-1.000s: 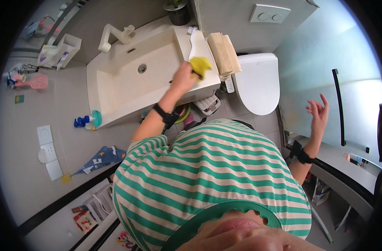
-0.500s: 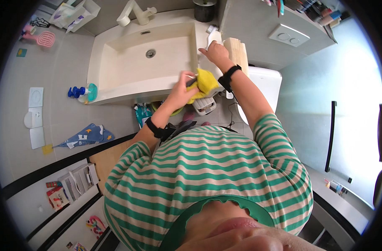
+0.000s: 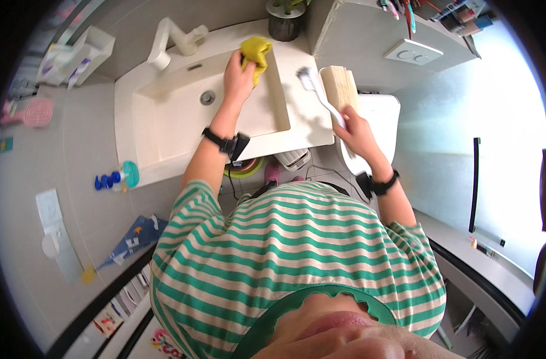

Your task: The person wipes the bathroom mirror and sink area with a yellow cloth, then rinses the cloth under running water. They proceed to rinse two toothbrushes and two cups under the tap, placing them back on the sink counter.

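We see left hand gripping crumpled yellow cloth at the cream rectangular basin's back rim | right hand closed on white long-handled brush, bristles on counter edge | basin bare, drain open

A blue spray bottle with a teal cap lies just left of the sink's near corner. Lower left, a blue pouch with coloured print lies flat on the floor. Below it, at the frame's edge, sit flat packets in white and red. Upper left, tubes stand in a white holder.
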### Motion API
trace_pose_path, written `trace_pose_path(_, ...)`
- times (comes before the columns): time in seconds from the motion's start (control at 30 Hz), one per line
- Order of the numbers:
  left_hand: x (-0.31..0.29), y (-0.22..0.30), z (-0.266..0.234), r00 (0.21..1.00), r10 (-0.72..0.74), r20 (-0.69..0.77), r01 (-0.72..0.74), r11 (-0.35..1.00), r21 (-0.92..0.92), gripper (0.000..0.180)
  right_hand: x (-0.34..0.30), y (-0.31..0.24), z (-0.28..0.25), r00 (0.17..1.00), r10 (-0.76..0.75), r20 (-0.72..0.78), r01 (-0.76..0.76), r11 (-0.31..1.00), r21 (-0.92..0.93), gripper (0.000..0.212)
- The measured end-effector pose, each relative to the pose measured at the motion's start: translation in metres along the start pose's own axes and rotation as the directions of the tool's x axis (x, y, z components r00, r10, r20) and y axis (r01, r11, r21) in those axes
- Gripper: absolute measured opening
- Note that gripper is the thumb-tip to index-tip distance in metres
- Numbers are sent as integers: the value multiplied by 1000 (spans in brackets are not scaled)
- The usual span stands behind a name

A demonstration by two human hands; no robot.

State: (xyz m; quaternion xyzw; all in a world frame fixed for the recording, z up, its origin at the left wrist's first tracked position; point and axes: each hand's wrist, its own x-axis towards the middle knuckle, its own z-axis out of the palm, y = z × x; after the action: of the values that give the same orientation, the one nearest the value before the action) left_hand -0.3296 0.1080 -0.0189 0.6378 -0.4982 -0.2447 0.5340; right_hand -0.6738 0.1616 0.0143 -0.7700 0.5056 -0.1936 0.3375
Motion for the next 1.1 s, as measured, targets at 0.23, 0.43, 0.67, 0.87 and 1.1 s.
trace_pose_path(0.23, 63, -51, 158, 911, 305, 277, -406, 551, 729, 34, -98, 1, -63, 898, 384, -215, -365, 923, 122, 25)
trace_pose_path(0.43, 87, -72, 187, 907, 310, 284, -412, 517, 750, 22, -119, -4, -63, 853, 441, -277, -377, 890, 256, 24)
trace_pose_path(0.67, 23, -56, 159, 838, 286, 465, -535, 595, 599, 20, -86, -24, -62, 933, 301, -199, -273, 949, 157, 25)
trace_pose_path(0.87, -113, -38, 126, 731, 399, 553, -657, 631, 412, 30, -48, -28, -43, 983, 137, -124, -121, 985, 127, 24)
trace_pose_path(1.1, -187, -36, 70, 742, 395, 542, -643, 648, 408, 27, -20, -30, 7, 999, -2, -32, 6, 994, 111, 21)
